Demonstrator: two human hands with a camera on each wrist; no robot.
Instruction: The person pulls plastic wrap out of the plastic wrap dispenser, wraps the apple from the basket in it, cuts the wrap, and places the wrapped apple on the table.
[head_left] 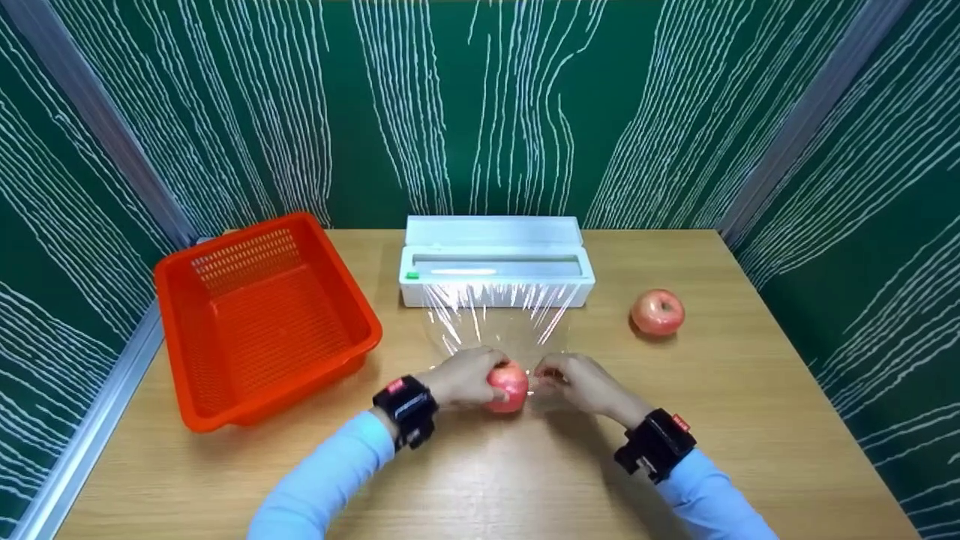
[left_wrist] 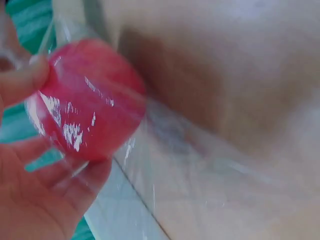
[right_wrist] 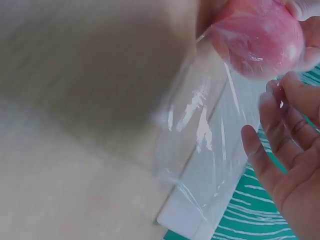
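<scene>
A red apple [head_left: 508, 390] sits near the middle of the table, gripped by my left hand [head_left: 466, 376] from its left side. Clear cling film [left_wrist: 74, 117] covers the apple in the left wrist view, wrinkled and shiny. From there the film [head_left: 491, 328] runs back to a white cling film box [head_left: 491, 295] with its lid raised. Just right of the apple is my right hand [head_left: 583, 381]. Its thumb and forefinger pinch a bit of film in the right wrist view, where the hand [right_wrist: 295, 145] has its other fingers spread loosely.
An orange-red plastic basket [head_left: 281, 394] stands on the left of the wooden table [head_left: 750, 420]. A second apple [head_left: 658, 312] lies at the right, beyond my right hand. Green panels [head_left: 525, 172] with white wavy lines close off the back and sides.
</scene>
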